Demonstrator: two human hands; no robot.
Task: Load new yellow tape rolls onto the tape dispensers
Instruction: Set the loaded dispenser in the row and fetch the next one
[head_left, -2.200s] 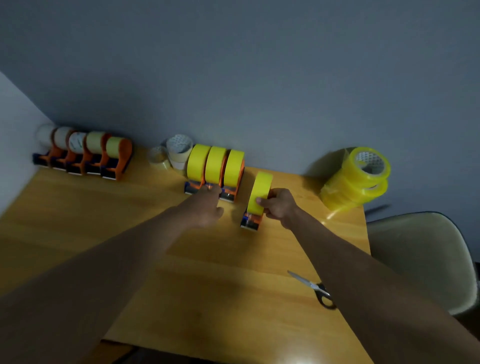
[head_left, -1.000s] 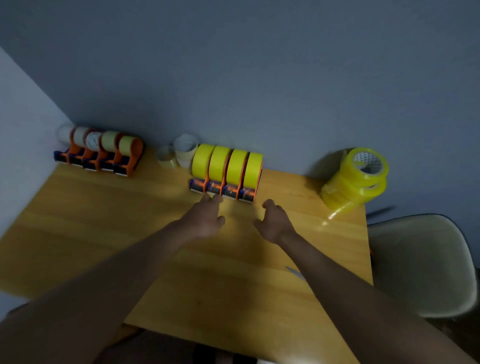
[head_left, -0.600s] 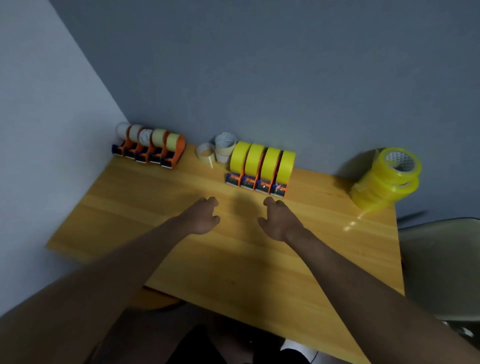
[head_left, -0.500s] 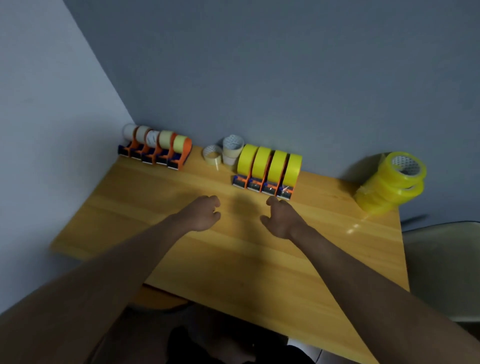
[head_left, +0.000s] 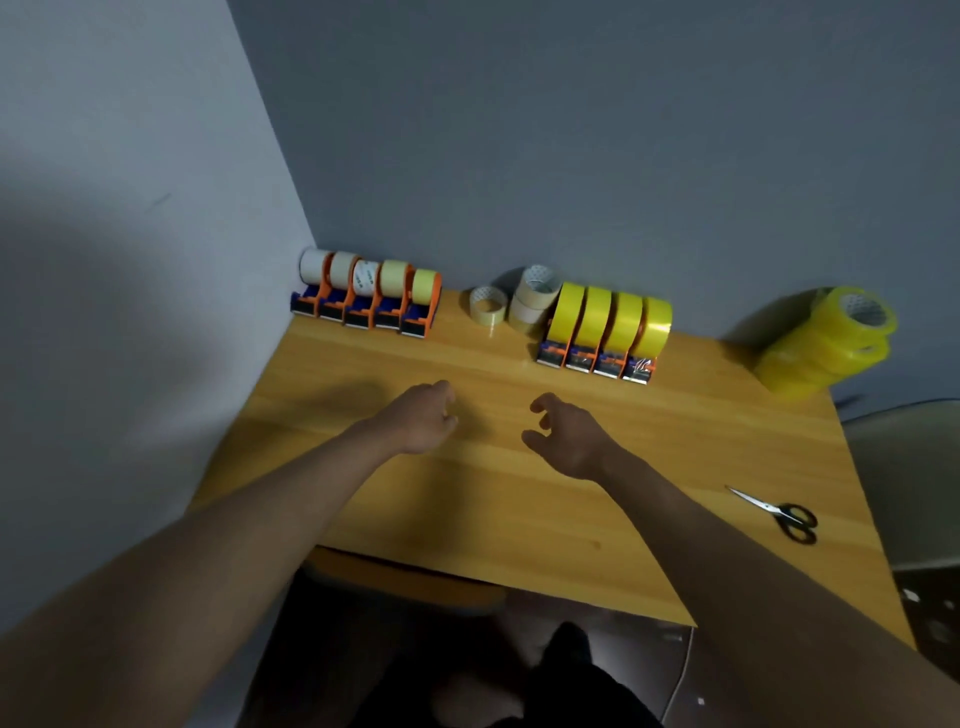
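Several orange-and-blue dispensers with full yellow tape rolls stand side by side against the back wall. A second row of dispensers with nearly used-up pale rolls sits in the back left corner. A stack of new yellow tape rolls stands at the back right. My left hand and my right hand hover over the wooden table, in front of the dispensers. Both hold nothing and their fingers are loosely curled.
Empty and near-empty tape cores lie between the two dispenser rows. Scissors lie near the table's right edge. A pale chair stands to the right. Walls close the left and back sides.
My right hand let go of the fourth loaded dispenser after setting it beside the other three. Both hands drew back from the row, and my view swung left.
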